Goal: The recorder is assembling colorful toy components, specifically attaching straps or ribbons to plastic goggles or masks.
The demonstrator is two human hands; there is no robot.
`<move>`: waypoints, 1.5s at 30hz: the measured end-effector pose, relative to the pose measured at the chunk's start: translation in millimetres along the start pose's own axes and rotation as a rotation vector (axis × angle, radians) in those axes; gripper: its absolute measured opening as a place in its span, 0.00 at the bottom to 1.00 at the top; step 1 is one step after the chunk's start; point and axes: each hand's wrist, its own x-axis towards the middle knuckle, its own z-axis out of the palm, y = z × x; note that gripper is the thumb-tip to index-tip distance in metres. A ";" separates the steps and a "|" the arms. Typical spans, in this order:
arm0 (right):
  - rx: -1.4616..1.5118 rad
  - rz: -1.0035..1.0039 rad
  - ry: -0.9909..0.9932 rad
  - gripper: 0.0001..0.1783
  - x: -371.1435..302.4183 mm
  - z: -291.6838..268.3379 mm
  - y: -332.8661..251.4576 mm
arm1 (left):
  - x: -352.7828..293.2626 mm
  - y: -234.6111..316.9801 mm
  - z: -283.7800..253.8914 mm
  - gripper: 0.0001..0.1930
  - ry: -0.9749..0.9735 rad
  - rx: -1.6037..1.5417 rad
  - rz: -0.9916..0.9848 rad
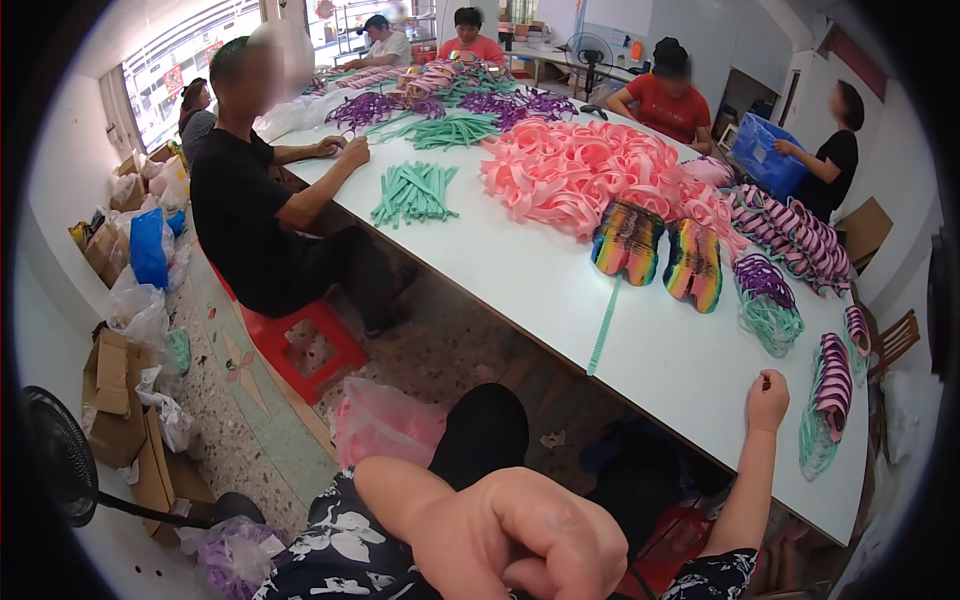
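My left hand [525, 535] is large in the lower middle, raised close in front of me, its fingers curled in; what they may hold is hidden. My right hand [767, 402] rests as a fist on the white table [700, 390] near its front edge, a small dark spot showing at the fingers. Up and left of it lie two rows of shiny rainbow-coloured pieces [625, 245]. A mint-green ribbed strap [605, 330] runs from the left row to the table edge. To the right of my right hand is a bundle of pink-and-purple pieces with mint straps [830, 390].
A big heap of pink straps [590, 165] covers the mid-table, with mint strips [415, 193] and purple straps [525, 108] beyond. A person in black [240, 170] sits at the left on a red stool [310, 350]. Another person holds a blue crate [768, 155].
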 end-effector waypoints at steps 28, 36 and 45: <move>-0.015 -0.016 0.005 0.05 0.2 5.6 17.3 | -0.9 7.8 -7.6 0.09 -0.037 0.296 0.189; -0.018 -0.030 -0.015 0.05 1.3 7.2 19.7 | 0.9 22.9 -6.6 0.06 -0.014 0.543 0.098; -0.013 0.004 -0.035 0.06 -0.2 9.2 21.1 | -11.5 20.2 -18.4 0.05 0.121 0.960 0.148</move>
